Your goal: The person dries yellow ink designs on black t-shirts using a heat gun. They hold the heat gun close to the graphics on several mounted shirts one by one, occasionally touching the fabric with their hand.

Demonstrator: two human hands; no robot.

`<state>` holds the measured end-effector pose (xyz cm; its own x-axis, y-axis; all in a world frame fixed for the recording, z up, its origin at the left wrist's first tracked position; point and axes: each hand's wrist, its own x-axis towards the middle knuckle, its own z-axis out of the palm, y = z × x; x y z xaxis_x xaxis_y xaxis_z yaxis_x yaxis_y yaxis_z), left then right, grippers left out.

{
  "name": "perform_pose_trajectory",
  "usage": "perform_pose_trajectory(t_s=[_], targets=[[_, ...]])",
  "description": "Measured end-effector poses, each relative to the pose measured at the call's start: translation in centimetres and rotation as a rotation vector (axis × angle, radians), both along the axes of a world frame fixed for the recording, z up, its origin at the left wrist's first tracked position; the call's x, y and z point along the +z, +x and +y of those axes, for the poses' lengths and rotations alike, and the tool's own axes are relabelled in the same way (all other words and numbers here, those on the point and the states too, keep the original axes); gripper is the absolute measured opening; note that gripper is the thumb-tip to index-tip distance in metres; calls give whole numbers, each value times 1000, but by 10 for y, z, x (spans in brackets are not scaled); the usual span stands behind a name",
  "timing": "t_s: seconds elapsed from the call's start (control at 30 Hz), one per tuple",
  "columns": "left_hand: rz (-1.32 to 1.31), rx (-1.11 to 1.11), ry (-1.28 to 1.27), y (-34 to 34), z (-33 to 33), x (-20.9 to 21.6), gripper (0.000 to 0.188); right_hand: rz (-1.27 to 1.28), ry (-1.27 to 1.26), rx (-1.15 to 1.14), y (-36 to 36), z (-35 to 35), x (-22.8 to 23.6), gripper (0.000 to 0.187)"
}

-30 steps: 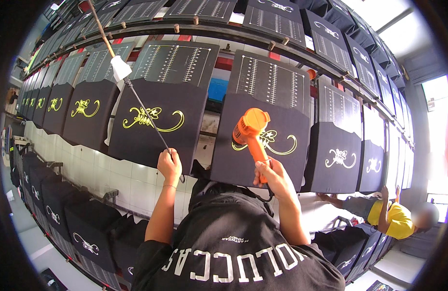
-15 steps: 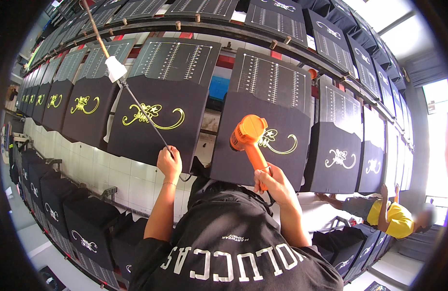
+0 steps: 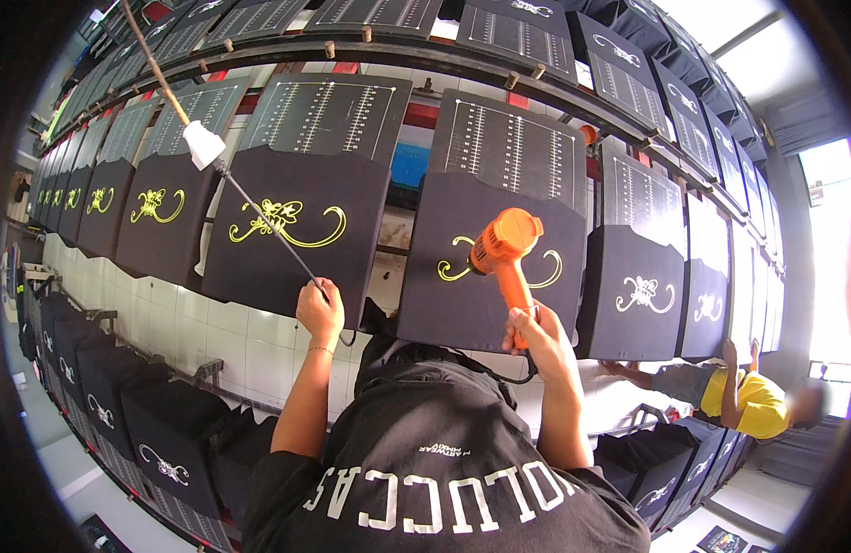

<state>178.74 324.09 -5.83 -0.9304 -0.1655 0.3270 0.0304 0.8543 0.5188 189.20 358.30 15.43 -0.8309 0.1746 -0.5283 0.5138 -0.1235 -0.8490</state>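
My right hand is closed round the handle of an orange heat gun. The gun hovers over a black shirt stretched on a board, covering the middle of its yellow-green swirl print. In my left hand is a taut black cord. It slants up and left to a white connector, where a brownish cord carries on upward. Behind the black cord lies another shirt with a yellow-green print.
Boards with dark shirts line a long rail; those to the right bear white prints. More shirted boards stand behind me. At the right, a person in a yellow shirt works at the same row.
My right hand has moved the heat gun rightward, exposing the print's left curl. The white connector and cord have shifted slightly left and down; my left hand keeps its grip.
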Motion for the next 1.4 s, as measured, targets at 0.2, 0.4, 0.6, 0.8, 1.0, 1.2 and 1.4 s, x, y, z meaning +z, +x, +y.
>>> perform_pose_trajectory(t_s=[0.2,0.4,0.6,0.8,1.0,1.2,1.4], targets=[[-15,-5,-3,-1,0,-2,17,24,19,-42,-5,1,-1,23],[3,-12,-3,-1,-2,-6,18,22,-19,-33,-8,-4,3,23],[13,-5,5,-1,-2,-8,18,18,76,-32,-11,1,0,22],[9,-5,-13,-1,0,-4,16,53,29,-57,-19,5,-5,24],[36,-23,13,-1,2,1,14,54,22,-31,-36,2,-4,26],[0,-21,8,-1,0,-2,12,46,2,27,-48,-1,-6,27],[4,-33,4,-1,-1,0,12,51,-1,91,-49,-8,-5,25]])
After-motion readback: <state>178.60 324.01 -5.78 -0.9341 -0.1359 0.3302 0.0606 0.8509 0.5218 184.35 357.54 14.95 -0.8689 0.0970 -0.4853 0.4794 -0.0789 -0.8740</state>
